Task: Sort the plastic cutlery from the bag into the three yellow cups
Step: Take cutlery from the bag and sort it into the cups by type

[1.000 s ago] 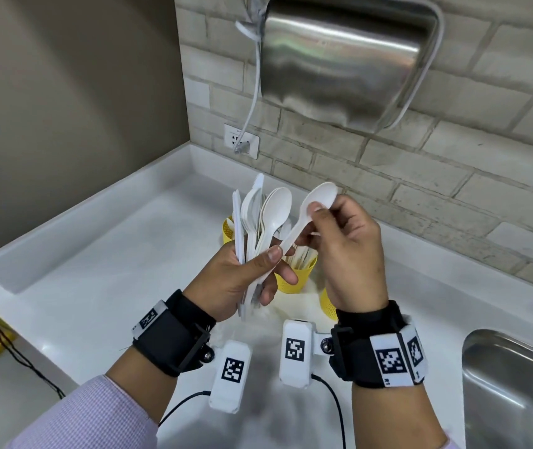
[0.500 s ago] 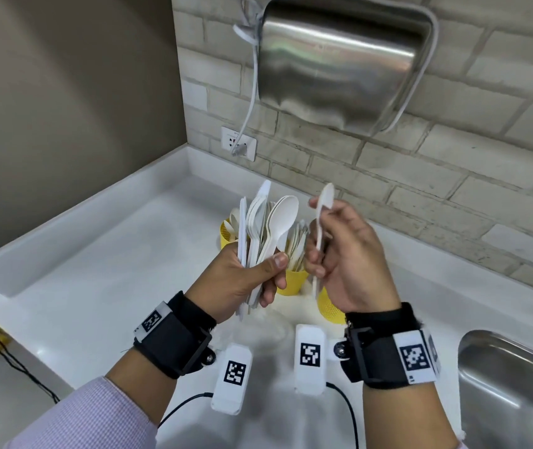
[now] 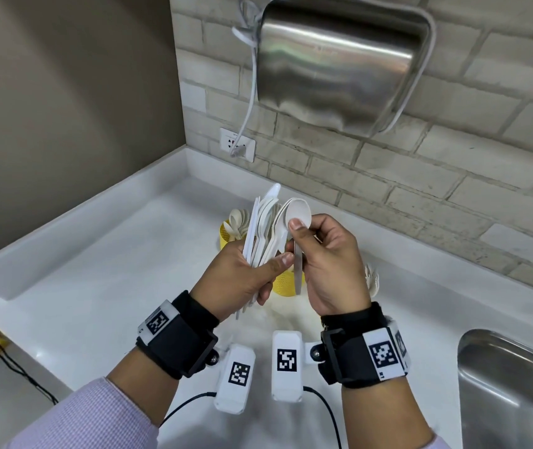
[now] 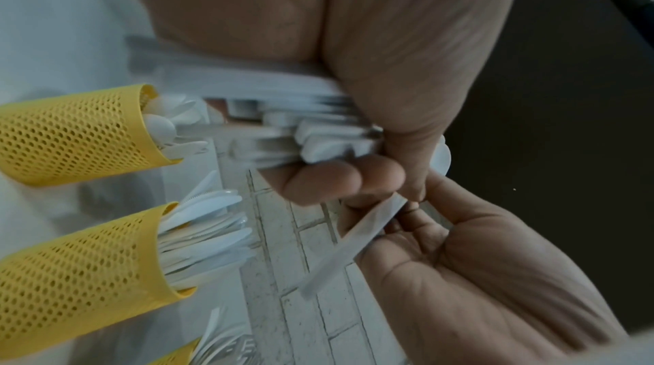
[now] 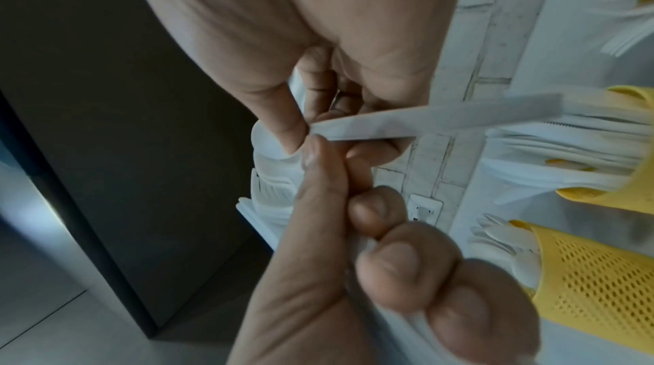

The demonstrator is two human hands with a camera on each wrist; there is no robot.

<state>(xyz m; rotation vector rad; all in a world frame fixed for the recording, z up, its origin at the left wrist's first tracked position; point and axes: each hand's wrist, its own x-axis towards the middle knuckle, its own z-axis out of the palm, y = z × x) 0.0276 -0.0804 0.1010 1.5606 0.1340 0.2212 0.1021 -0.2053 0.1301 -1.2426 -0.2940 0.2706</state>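
Head view: left hand (image 3: 242, 273) grips cutlery bundle (image 3: 263, 228), right hand (image 3: 333, 264) pinches spoon (image 3: 297, 218), hiding cups (image 3: 226, 236).

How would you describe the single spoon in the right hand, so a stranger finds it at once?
Below the steel wall dryer, two hands meet above the white counter. The right hand pinches one white plastic spoon, bowl up, alone beside the left hand's bundle.

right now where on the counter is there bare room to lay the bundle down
Bare counter lies left of the yellow cups, out to the raised edge by the brown wall. A narrower bare strip runs between the cups and the sink. It is crowded straight ahead, where the left hand and right hand hover over the cups.
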